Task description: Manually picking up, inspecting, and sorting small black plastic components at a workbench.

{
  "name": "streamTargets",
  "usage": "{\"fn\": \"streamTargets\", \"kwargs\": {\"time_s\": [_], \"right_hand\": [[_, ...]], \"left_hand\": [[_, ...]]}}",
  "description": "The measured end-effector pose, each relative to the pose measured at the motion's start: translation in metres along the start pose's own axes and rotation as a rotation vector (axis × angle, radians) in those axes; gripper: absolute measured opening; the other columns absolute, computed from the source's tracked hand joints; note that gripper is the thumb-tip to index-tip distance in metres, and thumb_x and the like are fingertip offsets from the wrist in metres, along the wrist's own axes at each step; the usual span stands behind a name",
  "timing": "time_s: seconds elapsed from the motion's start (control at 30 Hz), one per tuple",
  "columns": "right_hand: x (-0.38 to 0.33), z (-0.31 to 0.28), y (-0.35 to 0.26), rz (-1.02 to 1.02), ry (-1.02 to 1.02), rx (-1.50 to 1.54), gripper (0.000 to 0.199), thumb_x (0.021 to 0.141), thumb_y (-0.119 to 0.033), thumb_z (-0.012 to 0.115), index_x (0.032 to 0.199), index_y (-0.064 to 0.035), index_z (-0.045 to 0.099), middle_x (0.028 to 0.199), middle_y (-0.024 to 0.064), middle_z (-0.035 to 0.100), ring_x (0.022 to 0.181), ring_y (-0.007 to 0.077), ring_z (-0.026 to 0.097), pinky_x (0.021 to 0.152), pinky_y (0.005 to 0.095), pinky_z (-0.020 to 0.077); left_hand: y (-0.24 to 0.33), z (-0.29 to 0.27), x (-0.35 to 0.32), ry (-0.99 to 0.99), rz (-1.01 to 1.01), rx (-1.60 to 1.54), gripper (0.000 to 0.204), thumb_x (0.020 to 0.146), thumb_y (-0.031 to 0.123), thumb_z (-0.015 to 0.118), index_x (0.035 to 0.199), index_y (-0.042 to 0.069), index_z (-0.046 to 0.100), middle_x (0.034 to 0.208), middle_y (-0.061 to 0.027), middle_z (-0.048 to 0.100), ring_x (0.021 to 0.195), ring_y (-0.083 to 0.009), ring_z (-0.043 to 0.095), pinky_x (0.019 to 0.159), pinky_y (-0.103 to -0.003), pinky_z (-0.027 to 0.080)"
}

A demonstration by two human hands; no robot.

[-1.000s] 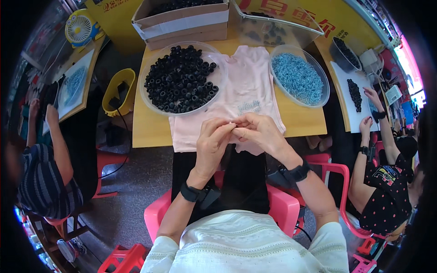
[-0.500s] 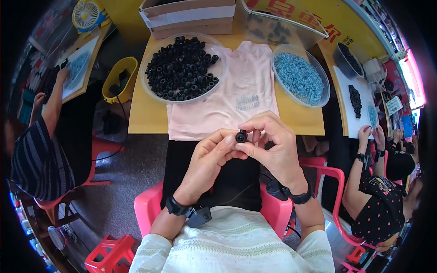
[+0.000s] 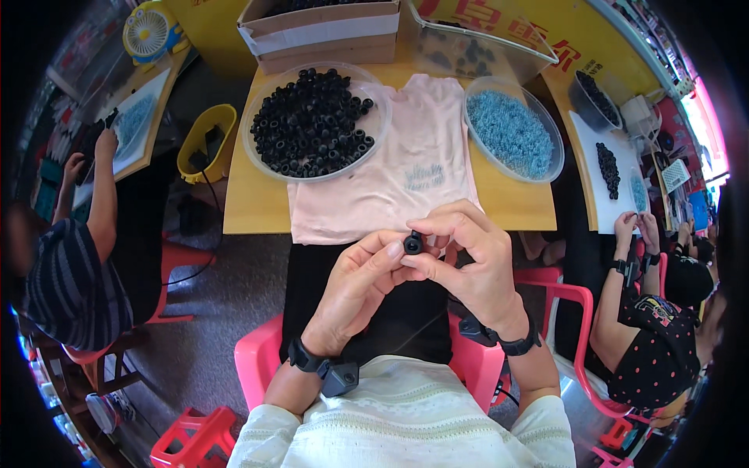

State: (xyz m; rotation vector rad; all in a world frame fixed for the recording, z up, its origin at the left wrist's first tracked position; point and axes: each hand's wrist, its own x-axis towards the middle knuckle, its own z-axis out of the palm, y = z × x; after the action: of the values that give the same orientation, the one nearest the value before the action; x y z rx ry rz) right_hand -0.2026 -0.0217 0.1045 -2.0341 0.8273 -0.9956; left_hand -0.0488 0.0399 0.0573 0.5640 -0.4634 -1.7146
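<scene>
A small round black part (image 3: 413, 245), glossy and with a hollow centre, is pinched between my hands above my lap, just off the table's near edge. My left hand (image 3: 355, 277) grips its left side with thumb and fingers. From the right, the thumb and index finger of my right hand (image 3: 477, 251) close on it, a small dark bit standing up at its top. Past my hands a pink T-shirt (image 3: 339, 207) lies over the table. A clear round bowl (image 3: 380, 117) holds many similar black parts (image 3: 300, 129). To the right, an oval clear tray (image 3: 559, 152) holds tiny pale-blue pieces (image 3: 511, 129).
A cardboard box (image 3: 320, 39) and a clear plastic bin (image 3: 437, 51) stand at the table's back. A yellow bucket (image 3: 221, 140) is left of the table, a red stool (image 3: 191, 437) at lower left. Other people work at side tables, left and right.
Both hands shift slightly nearer to me, the black part still pinched between them. The view moves a little. At left, a co-worker's arms change position.
</scene>
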Motion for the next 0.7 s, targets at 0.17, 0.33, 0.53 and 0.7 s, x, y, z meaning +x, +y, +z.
{"fn": "streamTargets", "kwargs": {"time_s": [0.17,0.33,0.53,0.7], "right_hand": [[0.005,-0.003,0.007,-0.012,-0.042,-0.021,0.031,0.069,-0.004,0.079,0.097,-0.005,0.067,0.086,0.0023,0.06,0.066,0.0072,0.057,0.05,0.0206,0.0448],[0.046,-0.034,0.015,0.072,-0.012,-0.144,0.026,0.076,-0.011,0.075,0.099,-0.0024,0.066,0.083,0.0043,0.063,0.066,0.0101,0.057,0.053,0.0231,0.046],[0.154,-0.076,0.057,0.151,0.125,-0.155,0.029,0.079,-0.015,0.071,0.104,-0.0019,0.066,0.083,0.0017,0.066,0.07,0.0055,0.057,0.055,0.0219,0.047],[0.236,-0.104,0.111,0.17,0.36,-0.359,0.042,0.082,-0.024,0.071,0.116,-0.002,0.062,0.09,-0.0005,0.067,0.067,0.0027,0.055,0.051,0.0182,0.042]], "left_hand": [[0.001,-0.004,0.004,-0.003,-0.006,0.017,0.024,0.099,0.019,0.05,0.109,0.0,0.06,0.108,-0.0096,0.063,0.099,-0.0171,0.062,0.092,-0.034,0.049],[0.01,-0.015,0.022,0.057,0.03,0.135,0.027,0.1,0.019,0.047,0.111,-0.002,0.059,0.104,-0.0123,0.065,0.095,-0.0185,0.063,0.088,-0.031,0.05],[0.019,-0.039,0.037,0.144,0.116,0.187,0.028,0.1,0.019,0.046,0.111,-0.003,0.059,0.099,-0.0134,0.066,0.092,-0.0181,0.064,0.084,-0.031,0.051],[0.024,-0.047,0.043,0.263,0.113,0.237,0.027,0.1,0.019,0.047,0.109,-0.003,0.059,0.094,-0.0121,0.066,0.087,-0.0185,0.064,0.081,-0.031,0.051]]}}
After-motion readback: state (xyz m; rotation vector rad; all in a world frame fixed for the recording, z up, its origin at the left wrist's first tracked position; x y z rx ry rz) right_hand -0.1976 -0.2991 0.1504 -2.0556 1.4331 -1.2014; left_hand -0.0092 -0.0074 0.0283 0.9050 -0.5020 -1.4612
